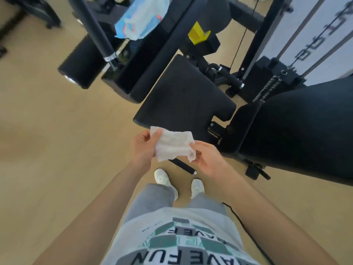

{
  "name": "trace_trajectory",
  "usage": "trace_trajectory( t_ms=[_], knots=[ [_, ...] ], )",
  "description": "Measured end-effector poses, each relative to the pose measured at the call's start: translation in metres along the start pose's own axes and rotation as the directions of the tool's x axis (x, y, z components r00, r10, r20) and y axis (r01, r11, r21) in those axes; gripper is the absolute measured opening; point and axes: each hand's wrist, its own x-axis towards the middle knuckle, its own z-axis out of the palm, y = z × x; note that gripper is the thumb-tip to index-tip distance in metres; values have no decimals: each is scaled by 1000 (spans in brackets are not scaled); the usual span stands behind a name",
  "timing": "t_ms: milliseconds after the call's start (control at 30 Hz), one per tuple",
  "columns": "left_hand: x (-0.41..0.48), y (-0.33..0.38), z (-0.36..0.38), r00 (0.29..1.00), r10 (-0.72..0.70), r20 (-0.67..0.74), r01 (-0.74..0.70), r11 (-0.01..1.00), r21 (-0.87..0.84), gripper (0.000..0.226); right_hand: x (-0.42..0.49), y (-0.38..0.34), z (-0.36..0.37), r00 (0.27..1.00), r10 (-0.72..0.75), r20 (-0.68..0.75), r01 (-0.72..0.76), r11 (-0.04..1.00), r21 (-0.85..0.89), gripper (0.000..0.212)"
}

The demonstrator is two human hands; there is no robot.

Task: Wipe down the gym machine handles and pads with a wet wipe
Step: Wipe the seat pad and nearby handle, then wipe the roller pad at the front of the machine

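I held the white wet wipe (pixel 172 145) spread between both hands above the tan floor (pixel 57 150), on the near side of the machine's black seat pad (pixel 183 98). My left hand (pixel 143 148) pinched its far-left corner between thumb and fingers. My right hand (pixel 208 159) gripped its crumpled right edge. A blue wipe packet (pixel 141 18) lay on a farther black pad (pixel 168 35).

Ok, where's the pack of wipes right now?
In the head view the wipes pack lies at the top, left of centre, on the far end of the long pad, between the black bar and the yellow clip.
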Motion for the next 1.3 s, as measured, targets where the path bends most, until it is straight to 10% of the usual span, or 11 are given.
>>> trace_trajectory(
  t_ms=[333, 667, 1033, 1300],
  knots=[
    [-20, 3, -85, 901, 311, -302, -245, 940, 238, 11, -23, -2, 124, 965, -187, 184, 236, 925, -297, 24],
    [43, -8, -219, 986, 95, -139, -132, 949, -287, 33, 3, 25, 307, 920, -197, 338, 364, 750, -553, 39],
    [179, 36, -393, 984, 5, 179, 65, 922, -382, 10, 79, 12, 465, 936, -299, 184, 350, 747, -566, 34],
    [298, 107, -416, 958, 25, 286, 42, 973, -227, 18, 188, -44, 520, 928, -105, 357, 253, 882, -398, 43]
  ],
)
